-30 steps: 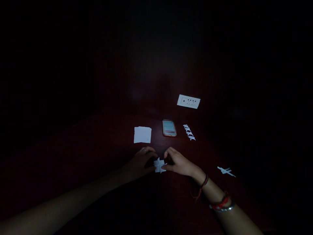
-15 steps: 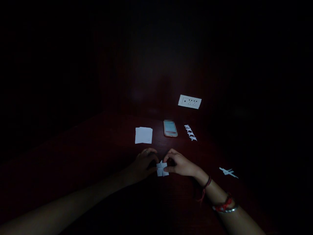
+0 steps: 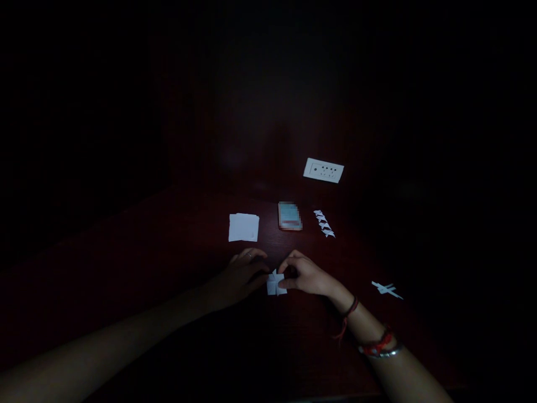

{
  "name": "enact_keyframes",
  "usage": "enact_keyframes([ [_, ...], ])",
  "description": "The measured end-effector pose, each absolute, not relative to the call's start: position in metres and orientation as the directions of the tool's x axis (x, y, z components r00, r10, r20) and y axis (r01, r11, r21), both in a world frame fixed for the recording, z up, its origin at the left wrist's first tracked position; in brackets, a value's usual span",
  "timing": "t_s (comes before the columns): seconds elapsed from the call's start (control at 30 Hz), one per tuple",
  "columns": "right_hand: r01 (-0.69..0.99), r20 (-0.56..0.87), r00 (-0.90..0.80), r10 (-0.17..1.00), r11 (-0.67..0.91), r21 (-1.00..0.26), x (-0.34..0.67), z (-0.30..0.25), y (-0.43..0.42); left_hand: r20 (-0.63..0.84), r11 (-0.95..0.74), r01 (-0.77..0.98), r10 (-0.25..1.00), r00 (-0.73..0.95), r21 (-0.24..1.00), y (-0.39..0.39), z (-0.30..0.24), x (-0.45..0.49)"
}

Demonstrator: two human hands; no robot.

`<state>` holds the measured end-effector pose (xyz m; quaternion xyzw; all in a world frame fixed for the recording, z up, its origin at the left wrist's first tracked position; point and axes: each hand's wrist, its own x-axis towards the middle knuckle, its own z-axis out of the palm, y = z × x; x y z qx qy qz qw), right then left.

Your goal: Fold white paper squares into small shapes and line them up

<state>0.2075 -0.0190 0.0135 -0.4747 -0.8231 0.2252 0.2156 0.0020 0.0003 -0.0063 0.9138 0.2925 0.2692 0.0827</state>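
Observation:
A small folded white paper piece [image 3: 276, 284] lies on the dark reddish table [image 3: 168, 263] between my two hands. My left hand [image 3: 241, 275] has curled fingers pinching the paper's left side; a ring shows on one finger. From the right, my right hand [image 3: 302, 274] pinches the paper with thumb and fingers. Red thread bands and a metal bangle circle my right wrist. The scene is very dark.
A stack of square white paper [image 3: 244, 227] lies just beyond my hands. A phone [image 3: 289, 216] is to its right, then a row of small folded paper shapes [image 3: 324, 224]. Further folded pieces [image 3: 386, 289] lie at the right. A white socket plate [image 3: 323, 170] sits on the back wall.
Both hands keep working the small paper piece in place; the fingers have shifted slightly and the paper's visible shape has changed. The view has drifted a little.

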Motion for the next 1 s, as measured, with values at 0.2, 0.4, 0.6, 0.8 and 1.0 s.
enact_keyframes([
  [0.2,0.666,0.152,-0.465,0.872,0.458,-0.588,0.2059,0.0148,-0.0193,0.438,-0.812,0.503,0.584,0.684,0.296,-0.0003,-0.0081,0.005],
  [0.4,0.6,0.14,-0.476,0.868,0.437,-0.67,0.2017,0.0125,-0.0196,0.459,-0.829,0.473,0.559,0.691,0.298,0.0005,-0.0069,0.004],
  [0.6,0.628,0.103,-0.465,0.879,0.41,-0.662,0.202,0.0102,-0.0187,0.466,-0.798,0.515,0.602,0.649,0.314,-0.0029,-0.0049,0.0032],
  [0.8,0.649,0.127,-0.475,0.871,0.444,-0.618,0.2015,0.0136,-0.0203,0.435,-0.792,0.524,0.61,0.663,0.312,-0.0049,-0.0068,0.0022],
  [1.0,0.629,0.167,-0.468,0.868,0.461,-0.626,0.1998,0.0173,-0.0222,0.455,-0.803,0.49,0.596,0.662,0.34,-0.0038,-0.0075,0.0043],
])
